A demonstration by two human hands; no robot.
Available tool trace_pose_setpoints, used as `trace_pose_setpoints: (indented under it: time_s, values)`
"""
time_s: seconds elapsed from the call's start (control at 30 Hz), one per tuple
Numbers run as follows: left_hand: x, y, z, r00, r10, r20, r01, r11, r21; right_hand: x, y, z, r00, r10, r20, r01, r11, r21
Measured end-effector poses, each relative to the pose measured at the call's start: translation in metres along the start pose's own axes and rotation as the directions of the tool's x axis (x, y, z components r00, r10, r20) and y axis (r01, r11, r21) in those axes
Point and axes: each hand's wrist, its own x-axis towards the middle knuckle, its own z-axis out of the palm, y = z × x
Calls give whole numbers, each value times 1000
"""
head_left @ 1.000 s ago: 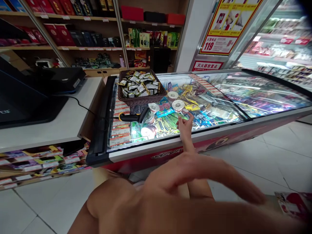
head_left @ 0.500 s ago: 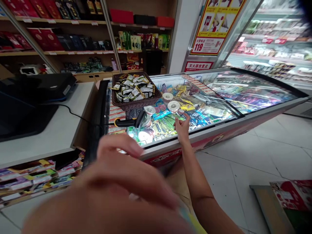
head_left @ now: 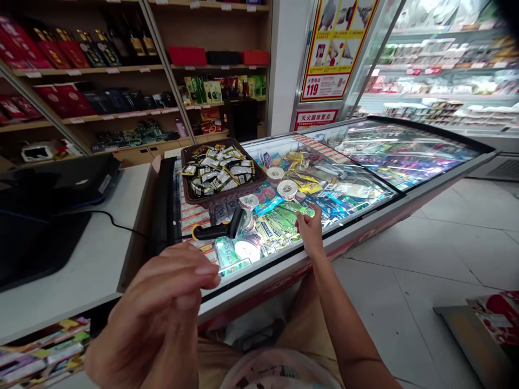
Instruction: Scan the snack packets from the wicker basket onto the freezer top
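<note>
My left hand (head_left: 158, 313) is raised close to the camera at lower left. Its fingers bend together over the thumb, and nothing shows between them. My right hand (head_left: 311, 229) hovers at the front edge of a glass-topped chest freezer (head_left: 348, 227), index finger and thumb apart, holding nothing visible. Under the glass near it lie green ice-cream packs (head_left: 284, 219), blue packs (head_left: 332, 205) and round tubs (head_left: 287, 189). A black and yellow barcode scanner (head_left: 217, 231) rests on the freezer's left part. Behind it stands a brown woven basket (head_left: 223, 197) full of small wrapped packets (head_left: 221, 170).
A white counter (head_left: 101, 237) with black equipment (head_left: 73, 181) is at left. Candy boxes (head_left: 52, 351) sit below it. Stocked shelves (head_left: 121, 113) stand behind; a lit chiller (head_left: 446, 92) is at right. A pale printed rounded thing (head_left: 279, 370) shows at the bottom.
My left hand has drawn back from the lens, down and left, and its fingers have come together. My right hand remains by the freezer's edge. The view has shifted slightly.
</note>
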Motion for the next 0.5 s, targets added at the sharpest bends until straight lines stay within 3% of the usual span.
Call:
trace_pose_setpoints:
  time_s: [0.23, 0.5]
  values:
    - [23, -28, -16, 973, -35, 230, 35, 999, 4, 2, 2, 2, 998, -16, -68, 14, 1000, -26]
    - [27, -62, -14, 975, -147, 169, 140, 989, 54, 6, 11, 4, 996, -54, -78, 43, 990, -134]
